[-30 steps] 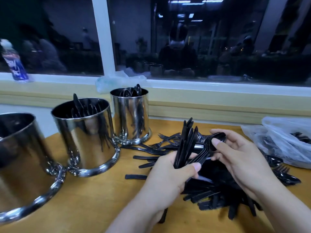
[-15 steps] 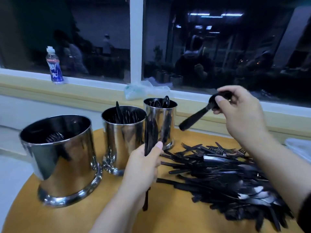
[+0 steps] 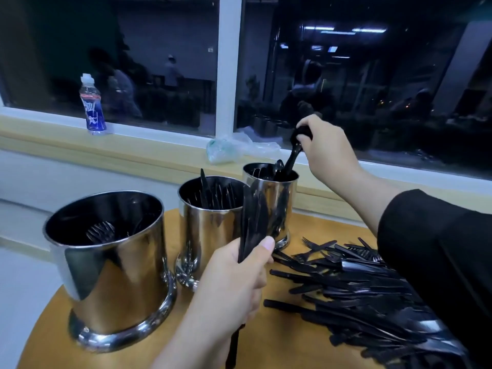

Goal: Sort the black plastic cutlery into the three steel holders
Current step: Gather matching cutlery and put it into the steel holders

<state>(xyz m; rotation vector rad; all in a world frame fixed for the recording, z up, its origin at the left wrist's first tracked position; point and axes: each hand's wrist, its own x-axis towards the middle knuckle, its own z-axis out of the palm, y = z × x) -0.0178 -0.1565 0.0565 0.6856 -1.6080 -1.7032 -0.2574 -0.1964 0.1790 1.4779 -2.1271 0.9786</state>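
Now, right hand [image 3: 326, 147]: fingers curled round black spoons [image 3: 294, 153], handles dipping into the far steel holder [image 3: 274, 198].
Left hand [image 3: 234, 283]: gripping an upright bundle of black knives [image 3: 251, 222], beside the middle holder [image 3: 210, 227].
Near holder [image 3: 111, 267]: forks inside.
Loose cutlery pile [image 3: 354, 288]: on the wooden table [image 3: 277, 344], right of the holders.

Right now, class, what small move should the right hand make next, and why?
Probably let go. The right hand grips the spoons by their bowls, handles already dipping inside the far holder, where other spoons stand. The left hand holds knives.
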